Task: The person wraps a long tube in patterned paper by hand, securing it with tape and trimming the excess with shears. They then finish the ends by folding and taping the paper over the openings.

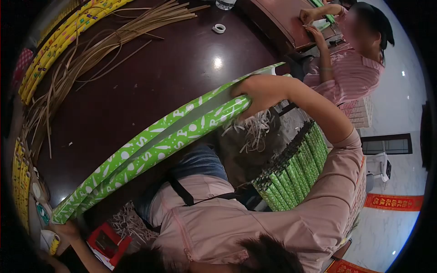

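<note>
A long green printed sheet (182,132) with white letters and shapes is partly rolled lengthwise and lies slanting across the front of the dark table. My right hand (266,93) is closed around its upper right end, with the thumb side near the rolled edge. At the lower left end, my left hand (68,230) grips the sheet's other tip. The sheet is folded over along its length, with its pale inner side showing between two green strips.
Thin brown strips (91,54) and yellow printed rolls (59,50) lie on the table (182,59) at the left. A tape roll (219,28) sits at the back. Green rolls (293,175) stand stacked at my right. A co-worker (348,68) sits at another table (282,18).
</note>
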Demonstrator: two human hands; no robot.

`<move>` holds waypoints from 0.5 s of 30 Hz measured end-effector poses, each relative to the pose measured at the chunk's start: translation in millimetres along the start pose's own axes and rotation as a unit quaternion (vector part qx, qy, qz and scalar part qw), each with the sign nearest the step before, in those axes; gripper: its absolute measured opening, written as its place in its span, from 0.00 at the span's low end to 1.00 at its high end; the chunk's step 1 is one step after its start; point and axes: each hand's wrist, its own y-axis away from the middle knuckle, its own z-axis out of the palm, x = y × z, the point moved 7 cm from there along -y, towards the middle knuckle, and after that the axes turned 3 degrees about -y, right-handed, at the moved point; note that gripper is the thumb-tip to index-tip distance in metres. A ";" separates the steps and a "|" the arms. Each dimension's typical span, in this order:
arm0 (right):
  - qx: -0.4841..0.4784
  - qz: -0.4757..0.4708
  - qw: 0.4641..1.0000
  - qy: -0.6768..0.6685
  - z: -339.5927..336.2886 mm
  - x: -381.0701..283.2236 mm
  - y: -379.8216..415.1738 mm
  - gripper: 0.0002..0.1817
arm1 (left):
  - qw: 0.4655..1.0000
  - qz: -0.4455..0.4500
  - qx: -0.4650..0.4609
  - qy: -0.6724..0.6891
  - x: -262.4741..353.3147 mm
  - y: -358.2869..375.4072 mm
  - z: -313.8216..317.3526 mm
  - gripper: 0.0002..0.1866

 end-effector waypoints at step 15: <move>0.290 -0.149 0.929 0.177 -26.7 14.5 -13.3 0.26 | 0.975 0.080 -0.202 -0.048 131.7 -65.4 -33.6 0.28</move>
